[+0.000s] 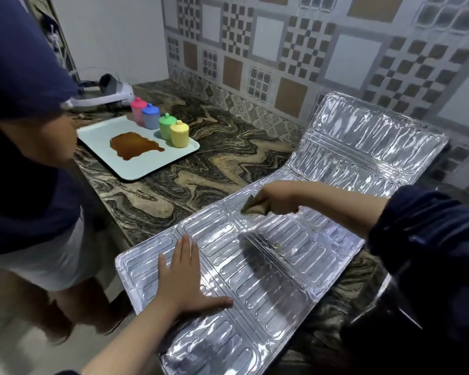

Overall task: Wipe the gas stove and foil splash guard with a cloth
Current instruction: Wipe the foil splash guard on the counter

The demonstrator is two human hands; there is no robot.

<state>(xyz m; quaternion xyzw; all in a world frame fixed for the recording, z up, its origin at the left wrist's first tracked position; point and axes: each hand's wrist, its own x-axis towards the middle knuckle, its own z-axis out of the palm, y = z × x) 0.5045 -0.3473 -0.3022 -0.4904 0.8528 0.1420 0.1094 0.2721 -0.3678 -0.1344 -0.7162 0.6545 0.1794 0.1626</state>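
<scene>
The silver foil splash guard [268, 266] lies unfolded across the marbled counter, its far panel bent up against the tiled wall. My left hand [184, 280] presses flat on the near-left panel, fingers spread, holding nothing. My right hand [279, 197] is closed around a bunched tan cloth [255, 206] and presses it onto the middle panel. Small brownish specks show on the foil near the centre fold. No gas stove is visible.
A pale tray [146, 169] with a brown spill and several coloured lidded cups [179, 133] sits at the back left of the counter [228, 147]. A white appliance [111, 90] stands behind it. Another person [25, 158] in a dark shirt stands at the left.
</scene>
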